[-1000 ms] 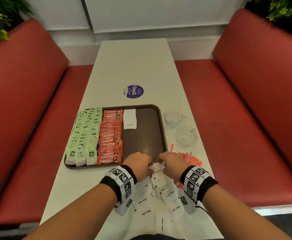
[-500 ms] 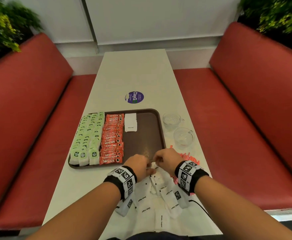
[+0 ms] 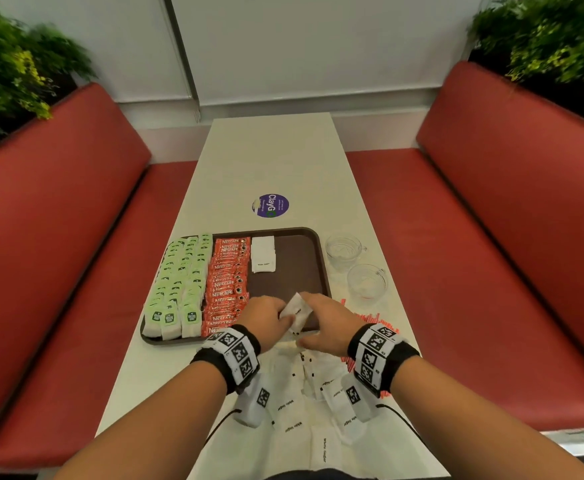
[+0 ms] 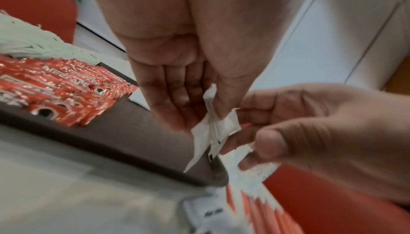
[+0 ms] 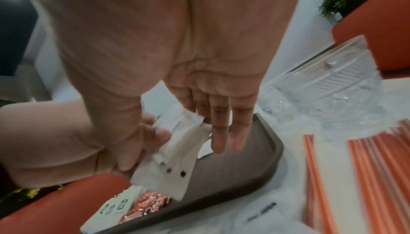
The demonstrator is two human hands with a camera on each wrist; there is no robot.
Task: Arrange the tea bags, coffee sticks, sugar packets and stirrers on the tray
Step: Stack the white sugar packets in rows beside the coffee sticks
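Motion blur smears the stirrers [image 5: 363,176] and glass cups [image 5: 328,97] in the right wrist view. Both hands hide the near rim of the tray [image 3: 321,258] seen from the head. Loose sugar packets [image 3: 294,403] on the desk [image 3: 273,161] run under the wrists; their small print is barely legible.

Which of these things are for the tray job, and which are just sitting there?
For the job:
tray
tea bags
coffee sticks
sugar packets, a bunch pinched in the left hand and right hand
stirrers

Just sitting there:
two glass cups
round sticker
plants
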